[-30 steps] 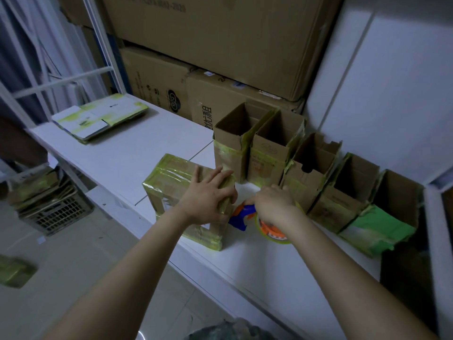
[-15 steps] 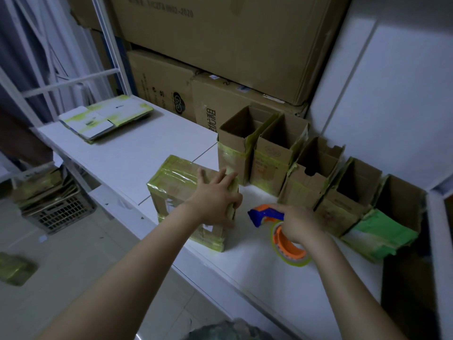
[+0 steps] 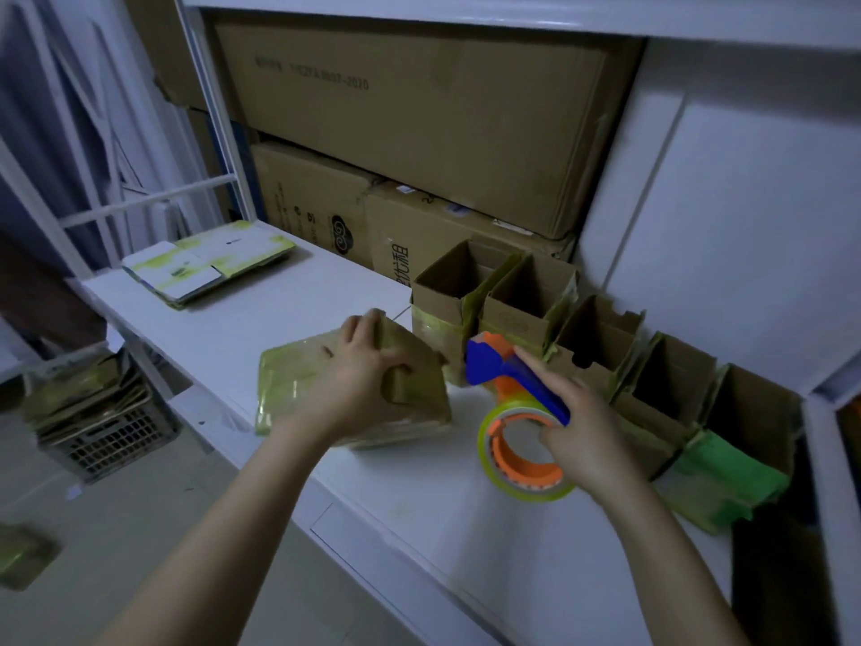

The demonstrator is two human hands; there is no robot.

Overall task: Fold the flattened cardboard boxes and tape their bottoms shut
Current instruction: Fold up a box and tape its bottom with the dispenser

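Note:
A small cardboard box (image 3: 298, 384) wrapped in yellowish tape sits on the white shelf (image 3: 466, 529), tilted up on one side. My left hand (image 3: 363, 375) grips its upper right part, fingers curled over the edge. My right hand (image 3: 577, 435) holds a tape dispenser (image 3: 517, 412) with a blue handle, orange core and a clear yellowish tape roll, just right of the box. My index finger lies straight along the blue handle. A row of several folded open-topped boxes (image 3: 601, 347) stands behind along the wall.
A stack of flattened boxes (image 3: 205, 263) lies at the shelf's far left end. Large cartons (image 3: 419, 132) are piled at the back. A crate with flattened cardboard (image 3: 93, 421) sits on the floor at left. A white wall panel (image 3: 745, 226) closes off the right.
The box has been tipped up by my left hand, which moved from resting on top to gripping its edge. The tape dispenser has been lifted off the box side and drawn right.

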